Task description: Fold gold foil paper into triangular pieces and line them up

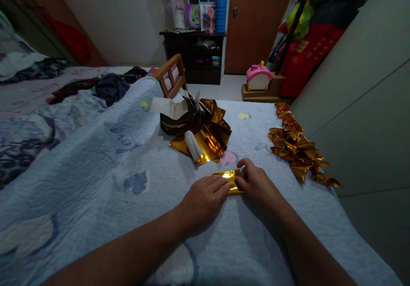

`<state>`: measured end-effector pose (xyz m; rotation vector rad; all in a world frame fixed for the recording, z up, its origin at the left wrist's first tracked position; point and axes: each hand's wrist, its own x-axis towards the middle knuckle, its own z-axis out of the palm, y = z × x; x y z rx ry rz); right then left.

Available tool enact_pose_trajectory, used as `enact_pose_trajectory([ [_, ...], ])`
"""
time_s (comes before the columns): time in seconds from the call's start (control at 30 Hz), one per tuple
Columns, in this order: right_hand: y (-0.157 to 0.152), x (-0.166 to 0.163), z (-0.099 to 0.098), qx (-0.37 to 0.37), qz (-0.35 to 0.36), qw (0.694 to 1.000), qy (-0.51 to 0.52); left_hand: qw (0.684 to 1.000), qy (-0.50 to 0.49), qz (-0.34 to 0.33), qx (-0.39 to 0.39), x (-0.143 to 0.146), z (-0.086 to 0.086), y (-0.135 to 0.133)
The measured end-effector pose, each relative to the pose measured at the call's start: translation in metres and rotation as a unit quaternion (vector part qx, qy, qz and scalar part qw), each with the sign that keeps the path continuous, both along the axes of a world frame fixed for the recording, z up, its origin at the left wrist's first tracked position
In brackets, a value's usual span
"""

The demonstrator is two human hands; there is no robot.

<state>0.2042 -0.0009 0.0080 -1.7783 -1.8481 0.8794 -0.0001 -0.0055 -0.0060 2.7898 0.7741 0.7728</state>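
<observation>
A folded strip of shiny gold foil paper [229, 175] lies flat on the quilt in front of me. My left hand [206, 198] holds its left part down, fingers together and pressed on the foil. At the right end, my right hand [254, 181] pinches the strip's edge between thumb and fingers, with the index finger raised and bent. Just beyond is a loose pile of gold foil sheets [209, 143], some showing white backs. Several folded, pointed gold foil pieces [296, 147] lie in a row along the right side of the bed.
The light blue quilt [137, 217] covers the bed and rises in a ridge at left. A wooden rail [171, 74] stands behind the pile. Further back are a dark cabinet [192, 55] and a pink toy [259, 76]. A pale wardrobe [361, 119] borders the right.
</observation>
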Motion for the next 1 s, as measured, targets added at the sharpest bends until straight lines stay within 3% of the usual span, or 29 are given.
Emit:
enact_pose_trajectory([
  [0.23,0.0009,0.0005,-0.0018,0.012,-0.014,1.000,0.016,0.997,0.042,0.019,0.055,-0.0011,-0.0110,-0.0057],
  [1.0,0.0017,-0.0034,0.0001,0.000,-0.044,0.999,0.017,0.995,0.082,0.063,0.012,0.0008,-0.0116,-0.0088],
])
